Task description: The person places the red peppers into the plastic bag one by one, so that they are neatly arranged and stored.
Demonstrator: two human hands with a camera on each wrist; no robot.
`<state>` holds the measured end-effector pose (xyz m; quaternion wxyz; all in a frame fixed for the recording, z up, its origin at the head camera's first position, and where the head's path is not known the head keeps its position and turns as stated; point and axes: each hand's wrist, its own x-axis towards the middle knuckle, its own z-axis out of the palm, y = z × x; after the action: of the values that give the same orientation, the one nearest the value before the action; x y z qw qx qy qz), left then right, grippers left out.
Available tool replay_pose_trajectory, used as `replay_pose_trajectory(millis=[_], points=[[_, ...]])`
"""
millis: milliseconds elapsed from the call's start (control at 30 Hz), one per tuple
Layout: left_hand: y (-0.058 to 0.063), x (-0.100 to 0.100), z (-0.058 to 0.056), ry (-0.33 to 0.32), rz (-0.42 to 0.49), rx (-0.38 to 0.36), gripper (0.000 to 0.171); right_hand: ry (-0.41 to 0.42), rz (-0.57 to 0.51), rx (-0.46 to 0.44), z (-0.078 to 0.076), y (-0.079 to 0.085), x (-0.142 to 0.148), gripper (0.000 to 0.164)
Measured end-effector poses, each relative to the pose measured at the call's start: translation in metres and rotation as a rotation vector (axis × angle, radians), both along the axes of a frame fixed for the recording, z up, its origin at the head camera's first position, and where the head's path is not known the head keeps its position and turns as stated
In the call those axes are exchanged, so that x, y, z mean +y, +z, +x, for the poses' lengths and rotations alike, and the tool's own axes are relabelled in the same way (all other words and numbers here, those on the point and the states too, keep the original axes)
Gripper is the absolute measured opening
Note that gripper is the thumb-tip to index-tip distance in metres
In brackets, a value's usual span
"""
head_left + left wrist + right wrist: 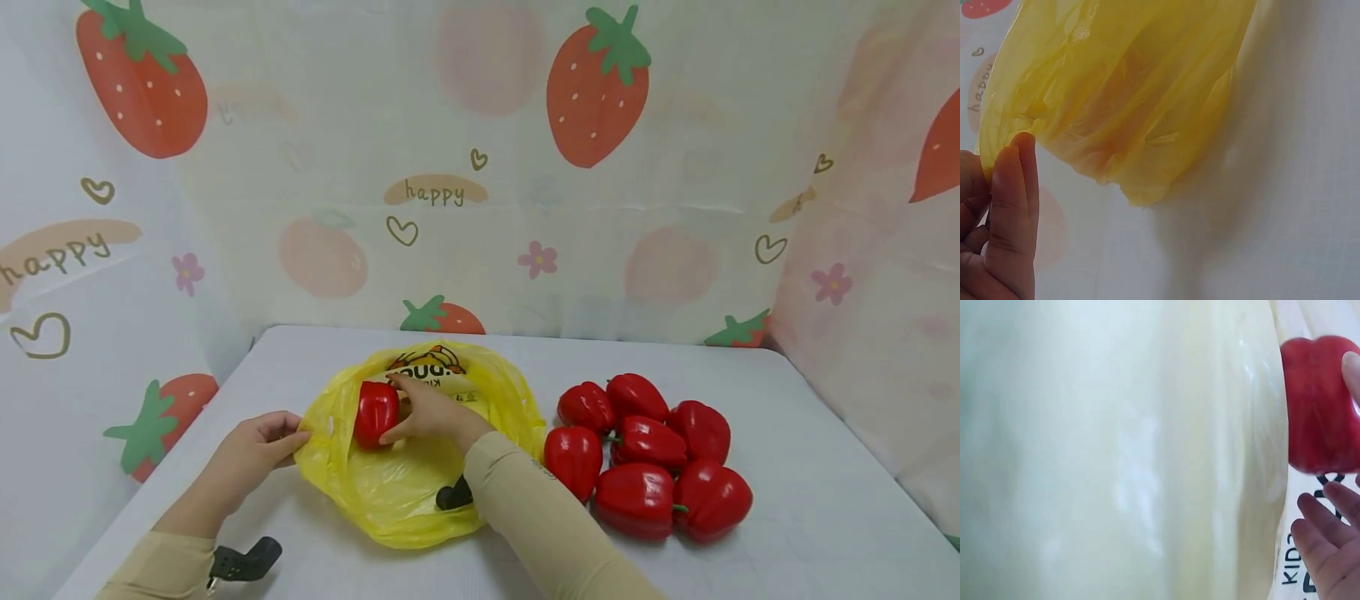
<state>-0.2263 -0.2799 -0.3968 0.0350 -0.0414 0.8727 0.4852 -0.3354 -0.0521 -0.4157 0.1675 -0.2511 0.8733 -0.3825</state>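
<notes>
A yellow plastic bag (408,525) lies on the table with its mouth spread wide. My left hand (258,446) pinches the bag's left rim between thumb and fingertips; the left wrist view shows the same pinch on the thin yellow film. Inside the bag, near its left side, is a shiny red bell pepper (377,414). My right hand (431,412) reaches into the bag and holds this pepper between thumb and fingers. In the right wrist view the thumb touches the pepper (1319,406), while several other fingers (1319,522) are spread below it.
Several red bell peppers (641,496) lie grouped on the white table (810,517) right of the bag. A black wrist device (247,560) sits at the left sleeve, another black part (453,496) by the right sleeve. Strawberry-printed curtains (480,250) enclose the table's back and sides.
</notes>
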Motion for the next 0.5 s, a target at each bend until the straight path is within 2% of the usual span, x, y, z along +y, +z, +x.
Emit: replay_pose_trajectory(millis=[333,500], points=[[-0.001,0.001,0.0,-0.002,-0.018,0.003,0.035,0.076,0.029,0.066,-0.006,0.008,0.017,0.087],[-0.001,0.001,0.001,-0.003,-0.022,0.013,0.037,0.122,0.09,0.141,-0.008,0.017,0.027,0.081]])
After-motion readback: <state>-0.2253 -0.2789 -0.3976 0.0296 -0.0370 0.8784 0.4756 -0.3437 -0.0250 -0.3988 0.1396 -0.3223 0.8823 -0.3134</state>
